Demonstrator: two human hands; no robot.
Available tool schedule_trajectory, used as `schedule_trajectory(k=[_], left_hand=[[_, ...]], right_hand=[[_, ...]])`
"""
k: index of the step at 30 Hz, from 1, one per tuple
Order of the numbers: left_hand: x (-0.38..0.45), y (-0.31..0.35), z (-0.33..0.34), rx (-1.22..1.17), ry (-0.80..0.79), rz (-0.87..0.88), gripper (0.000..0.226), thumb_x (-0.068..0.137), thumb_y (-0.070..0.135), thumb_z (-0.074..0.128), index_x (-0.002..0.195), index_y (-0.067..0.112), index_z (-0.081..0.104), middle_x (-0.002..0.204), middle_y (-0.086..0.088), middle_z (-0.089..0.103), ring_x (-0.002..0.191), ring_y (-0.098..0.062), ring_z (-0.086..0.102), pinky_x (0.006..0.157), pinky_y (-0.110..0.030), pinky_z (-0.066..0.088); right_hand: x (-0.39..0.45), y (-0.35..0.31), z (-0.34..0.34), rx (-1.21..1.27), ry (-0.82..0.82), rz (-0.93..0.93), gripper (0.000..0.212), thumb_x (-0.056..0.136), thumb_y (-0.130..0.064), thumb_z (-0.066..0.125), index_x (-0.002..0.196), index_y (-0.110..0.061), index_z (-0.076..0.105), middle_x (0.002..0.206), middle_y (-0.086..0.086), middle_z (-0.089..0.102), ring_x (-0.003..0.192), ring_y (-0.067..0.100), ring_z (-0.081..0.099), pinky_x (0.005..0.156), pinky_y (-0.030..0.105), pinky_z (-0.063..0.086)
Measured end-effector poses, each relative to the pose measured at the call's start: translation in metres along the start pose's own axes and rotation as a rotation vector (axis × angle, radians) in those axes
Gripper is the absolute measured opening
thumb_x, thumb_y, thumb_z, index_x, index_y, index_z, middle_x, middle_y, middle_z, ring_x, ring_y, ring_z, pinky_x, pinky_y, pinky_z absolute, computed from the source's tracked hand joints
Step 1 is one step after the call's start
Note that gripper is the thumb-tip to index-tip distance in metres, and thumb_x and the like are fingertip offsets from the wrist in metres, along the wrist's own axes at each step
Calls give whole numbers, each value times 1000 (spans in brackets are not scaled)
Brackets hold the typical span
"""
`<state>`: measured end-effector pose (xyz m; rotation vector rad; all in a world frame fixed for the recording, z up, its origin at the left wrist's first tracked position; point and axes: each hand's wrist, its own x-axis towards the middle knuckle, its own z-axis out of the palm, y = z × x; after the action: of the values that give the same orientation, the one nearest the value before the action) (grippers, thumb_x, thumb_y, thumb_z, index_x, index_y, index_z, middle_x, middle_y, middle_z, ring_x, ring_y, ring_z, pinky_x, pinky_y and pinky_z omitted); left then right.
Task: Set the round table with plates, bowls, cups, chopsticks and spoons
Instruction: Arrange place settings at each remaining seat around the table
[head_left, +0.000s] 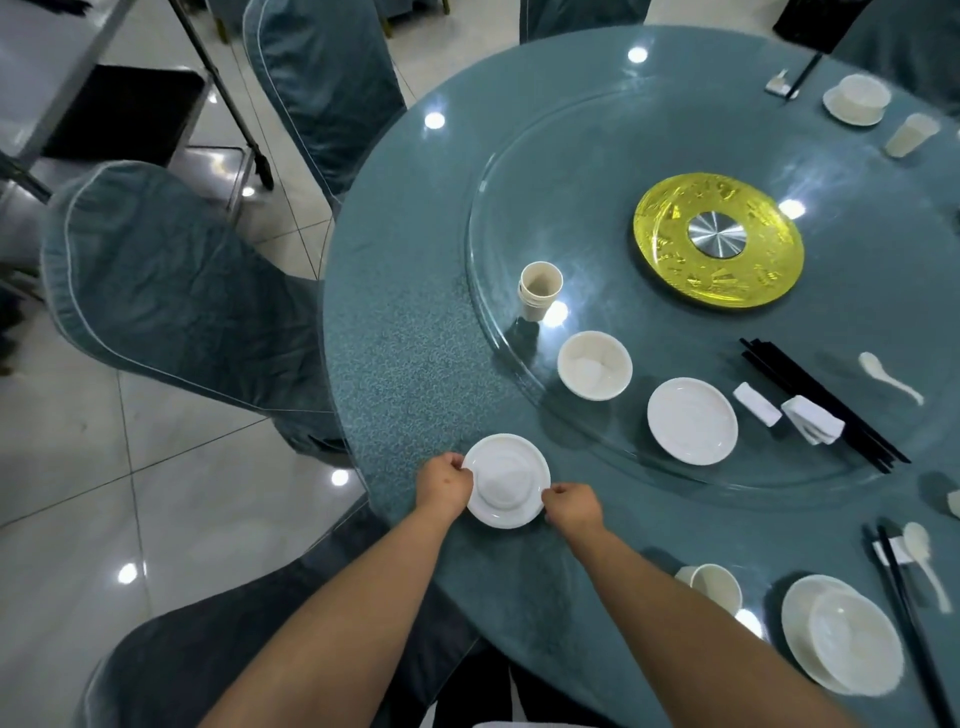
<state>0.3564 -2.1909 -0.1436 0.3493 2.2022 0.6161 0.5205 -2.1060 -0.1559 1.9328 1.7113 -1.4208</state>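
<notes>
Two hands — the left hand (445, 483) and right hand (571, 503) — pinch opposite rims of a plate (506, 480) lying flat near the round table's (415, 338) edge, likely squaring it before a chair (171, 291). The spare bowl (595, 365), cups (540, 288) and chopsticks (821, 402) wait on the glass turntable (597, 171) — open cloth lies between.

Single head-worn view, wide-angle, looking forward and down from above the near edge of the round table (415, 332). Close over both forearms; left hand (444, 486) and right hand (571, 506) low centre. Strong edge curvature. Covers near half of the glass turntable (597, 171), chairs (171, 291) and tiled floor at left. No second view, no overlap.
</notes>
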Motion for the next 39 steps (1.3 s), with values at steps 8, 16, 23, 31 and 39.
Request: schedule_trajectory(k=[8, 16, 23, 31, 39], left_hand=[[1, -4, -1, 9, -19, -10, 30, 87, 9, 55, 113, 11, 68, 114, -8, 70, 106, -23, 62, 84, -21, 41], [-1, 29, -9, 0, 12, 12, 31, 91, 9, 55, 120, 9, 65, 121, -9, 67, 113, -26, 61, 93, -27, 44], [6, 108, 0, -15, 23, 159, 24, 94, 11, 54, 114, 9, 68, 115, -11, 69, 105, -27, 63, 86, -28, 45], [22, 167, 21, 57, 32, 238, 17, 92, 17, 61, 104, 8, 69, 107, -13, 70, 100, -29, 63, 82, -29, 45], [48, 210, 44, 225, 15, 286, 41, 88, 28, 68, 122, 5, 65, 118, -14, 68, 111, -30, 62, 93, -32, 47]], right_hand=[[-4, -2, 2, -40, 10, 25, 19, 84, -12, 48, 65, -11, 54, 70, 11, 59, 66, 22, 48, 61, 27, 40], [-12, -21, -29, -66, 71, -16, 27, 86, -11, 48, 59, -9, 50, 69, 12, 60, 69, 22, 48, 64, 28, 39], [-6, -42, -90, 31, 164, -52, 28, 87, -10, 44, 59, -11, 49, 68, 10, 56, 68, 24, 50, 65, 31, 43], [12, -57, -139, 97, 153, -80, 23, 91, -22, 48, 82, -12, 67, 89, 11, 72, 86, 28, 65, 78, 31, 50], [41, -76, -166, 169, 115, -71, 28, 86, -23, 51, 106, -15, 69, 88, 1, 66, 98, 26, 66, 87, 31, 51]])
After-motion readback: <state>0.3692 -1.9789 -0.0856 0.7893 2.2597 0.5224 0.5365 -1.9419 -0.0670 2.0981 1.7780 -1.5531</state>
